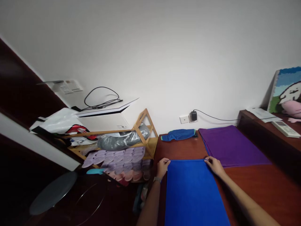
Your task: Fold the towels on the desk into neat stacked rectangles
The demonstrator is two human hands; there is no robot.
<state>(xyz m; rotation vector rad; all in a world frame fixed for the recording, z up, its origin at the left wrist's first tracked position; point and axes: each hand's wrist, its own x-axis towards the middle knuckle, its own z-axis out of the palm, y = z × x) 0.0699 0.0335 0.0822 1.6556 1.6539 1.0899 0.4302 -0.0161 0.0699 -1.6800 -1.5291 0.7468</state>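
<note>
A flat blue cloth [191, 191] lies on the reddish-brown table [181, 150], its near end running out of view. My left hand [163, 167] pinches the far left corner of this cloth, and a band circles that wrist. At the far right corner, my right hand [213, 164] pinches the cloth the same way. Between the two hands the far edge is stretched straight. Just beyond my right hand is a folded purple cloth [232, 146], with a strip of blue showing along its left edge. A smaller blue piece of fabric with green trim [180, 135] lies against the wall.
Left of the table stands a wooden rack [150, 138] with rows of slippers [119, 158] and a white box [105, 121] on top. A round stool [54, 193] is at lower left. A black plug [194, 115] trails its cord to the raised right ledge, where a remote [285, 128] lies.
</note>
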